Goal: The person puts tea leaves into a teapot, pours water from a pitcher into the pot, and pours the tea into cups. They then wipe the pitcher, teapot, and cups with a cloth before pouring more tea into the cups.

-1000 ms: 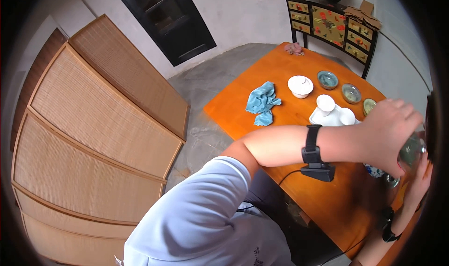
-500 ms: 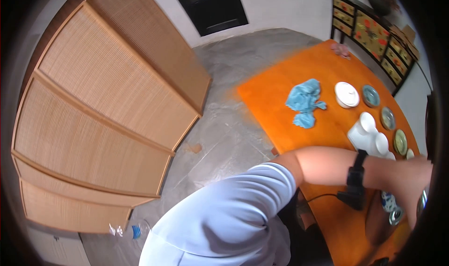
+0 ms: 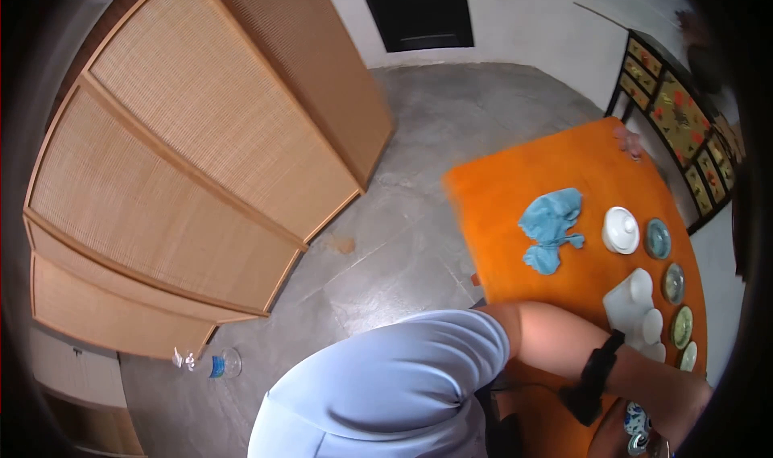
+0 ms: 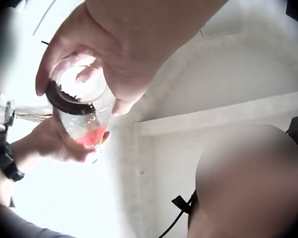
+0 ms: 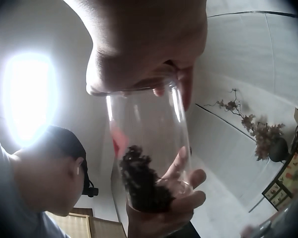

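Observation:
A clear glass jar [image 5: 146, 119] with dark loose leaves, which look like tea, and a red patch on its side is held between both hands. My left hand [image 4: 114, 54] grips it round the end where the leaves lie; its fingers also show around that end in the right wrist view. My right hand [image 5: 149, 54] curls over the opposite end, hiding the mouth or lid. In the head view only the left forearm with its black strap [image 3: 596, 381] shows, at the lower right. A blue-and-white porcelain piece [image 3: 636, 418] stands below that forearm.
On the orange table [image 3: 499, 176] are a blue cloth [image 3: 551, 220], a white lidded bowl [image 3: 621, 231], several small bowls [image 3: 674, 284] and a white tray [image 3: 622, 307] with white cups. A woven screen [image 3: 209, 112] and plastic bottle [image 3: 225, 364] stand on the floor.
The head view has swung left and down, so the table sits further right. The glass jar and right hand have left the head view.

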### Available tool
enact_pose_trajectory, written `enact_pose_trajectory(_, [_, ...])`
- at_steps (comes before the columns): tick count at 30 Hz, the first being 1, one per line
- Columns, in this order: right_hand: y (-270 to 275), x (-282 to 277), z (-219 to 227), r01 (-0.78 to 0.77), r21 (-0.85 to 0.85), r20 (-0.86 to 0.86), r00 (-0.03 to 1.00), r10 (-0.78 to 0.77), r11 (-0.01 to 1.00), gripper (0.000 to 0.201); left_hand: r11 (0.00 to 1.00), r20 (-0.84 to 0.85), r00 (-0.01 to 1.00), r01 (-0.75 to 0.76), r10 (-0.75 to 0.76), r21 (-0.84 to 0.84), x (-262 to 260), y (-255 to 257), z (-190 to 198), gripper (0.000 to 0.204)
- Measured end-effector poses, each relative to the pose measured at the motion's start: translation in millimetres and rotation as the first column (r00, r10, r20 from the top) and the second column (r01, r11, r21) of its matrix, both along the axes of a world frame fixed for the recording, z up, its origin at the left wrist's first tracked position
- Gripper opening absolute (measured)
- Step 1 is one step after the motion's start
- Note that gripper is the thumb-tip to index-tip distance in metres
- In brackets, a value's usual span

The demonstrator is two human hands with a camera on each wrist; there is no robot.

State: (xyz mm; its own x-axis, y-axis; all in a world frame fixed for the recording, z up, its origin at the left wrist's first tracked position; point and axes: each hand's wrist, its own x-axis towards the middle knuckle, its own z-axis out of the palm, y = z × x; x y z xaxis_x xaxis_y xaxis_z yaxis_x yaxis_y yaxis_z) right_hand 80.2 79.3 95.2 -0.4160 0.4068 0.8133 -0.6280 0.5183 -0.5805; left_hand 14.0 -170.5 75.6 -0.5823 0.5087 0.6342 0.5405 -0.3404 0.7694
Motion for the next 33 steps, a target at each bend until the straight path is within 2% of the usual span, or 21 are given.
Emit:
enact_pose_trajectory(2, [2, 2, -7, -0.017, -0.005, 0.051, 0.999, 0.017, 1.0, 0.066, 0.997, 0.078, 0.994, -0.078, 0.079, -0.02, 20, -15, 3, 0.053])
enact_pose_trajectory(4, [7, 5, -18, -0.041, -0.039, 0.092, 0.995, 0.045, 0.998, 0.066, 0.972, -0.114, 0.965, -0.235, 0.234, 0.003, 26, -17, 8, 0.059])
enact_pose_trajectory(5, [11, 4, -24, -0.066, -0.063, 0.12, 0.99, 0.074, 0.996, 0.066, 0.899, -0.261, 0.861, -0.432, 0.436, 0.076, 26, -17, 9, 0.066])
enact_pose_trajectory(6, [21, 2, -29, -0.106, -0.095, 0.149, 0.982, 0.12, 0.99, 0.066, 0.92, -0.278, 0.878, -0.385, 0.39, 0.076, 23, -18, 11, 0.066])
enact_pose_trajectory(8, [30, 3, -38, -0.171, -0.174, 0.171, 0.965, 0.2, 0.97, 0.067, 0.887, -0.439, 0.77, -0.406, 0.462, 0.222, 16, -20, 13, 0.074])
enact_pose_trajectory(10, [45, 6, -42, -0.247, -0.23, 0.145, 0.948, 0.284, 0.941, 0.067, 0.929, -0.451, 0.813, -0.341, 0.368, 0.143, 18, -21, 11, 0.074])
enact_pose_trajectory(12, [49, 12, -43, -0.305, -0.256, 0.111, 0.933, 0.342, 0.917, 0.067, 0.972, -0.222, 0.946, -0.23, 0.235, 0.047, 21, -18, 10, 0.074])
enact_pose_trajectory(13, [44, 15, -43, -0.316, -0.272, 0.099, 0.93, 0.353, 0.909, 0.067, 0.981, -0.209, 0.96, -0.192, 0.184, -0.019, 21, -23, 15, 0.076])
enact_pose_trajectory(14, [28, 20, -35, -0.371, -0.075, 0.069, 0.924, 0.376, 0.926, 0.065, 0.981, -0.203, 0.96, -0.183, 0.192, 0.063, 19, -20, 10, 0.081])
enact_pose_trajectory(15, [13, 23, -27, -0.379, 0.004, 0.052, 0.924, 0.379, 0.925, 0.063, 0.997, -0.127, 0.989, -0.076, 0.078, 0.023, 13, -20, 4, 0.076])
enact_pose_trajectory(16, [-4, 27, -22, -0.381, 0.061, 0.021, 0.925, 0.38, 0.923, 0.061, 0.993, 0.16, 0.98, 0.116, -0.115, 0.007, 14, -21, 1, 0.067])
enact_pose_trajectory(17, [-22, 26, -17, -0.396, 0.12, -0.018, 0.916, 0.4, 0.911, 0.059, 0.97, 0.354, 0.906, 0.243, -0.231, 0.012, 15, -24, 3, 0.058])
enact_pose_trajectory(20, [-45, 22, -7, -0.443, 0.245, -0.092, 0.875, 0.475, 0.862, 0.053, 0.916, 0.544, 0.751, 0.392, -0.373, 0.087, 7, -23, -2, 0.048])
enact_pose_trajectory(21, [-48, 22, -5, -0.452, 0.266, -0.094, 0.867, 0.49, 0.851, 0.051, 0.884, 0.664, 0.614, 0.44, -0.426, 0.16, 12, -26, 5, 0.049])
enact_pose_trajectory(23, [-43, 18, -1, -0.48, 0.326, -0.099, 0.84, 0.534, 0.815, 0.052, 0.844, 0.761, 0.451, 0.485, -0.465, 0.229, 19, -32, 15, 0.05])
enact_pose_trajectory(26, [-37, 16, 7, -0.457, 0.316, -0.086, 0.859, 0.505, 0.832, 0.051, 0.908, 0.769, 0.544, 0.404, -0.335, 0.11, 26, -28, 14, 0.057])
enact_pose_trajectory(28, [-39, 18, 11, -0.428, 0.162, 0.044, 0.903, 0.427, 0.889, 0.052, 0.988, 0.373, 0.917, 0.153, -0.141, -0.001, 34, -20, 3, 0.07])
enact_pose_trajectory(29, [-45, 17, 10, -0.421, 0.068, 0.049, 0.907, 0.418, 0.905, 0.05, 0.998, 0.058, 0.997, -0.04, 0.043, -0.051, 32, -18, -3, 0.082])
enact_pose_trajectory(30, [-54, 19, 12, -0.444, -0.121, 0.11, 0.883, 0.457, 0.888, 0.046, 0.943, -0.441, 0.845, -0.331, 0.303, 0.014, 29, -20, 8, 0.089])
enact_pose_trajectory(32, [-61, 19, 14, -0.503, -0.503, 0.147, 0.752, 0.642, 0.703, 0.04, 0.912, -0.679, 0.643, -0.399, 0.354, 0.098, 23, -20, 8, 0.09])
enact_pose_trajectory(33, [-59, 16, 12, -0.506, -0.465, 0.139, 0.769, 0.624, 0.727, 0.037, 0.895, -0.668, 0.649, -0.442, 0.363, 0.057, 23, -23, 13, 0.083])
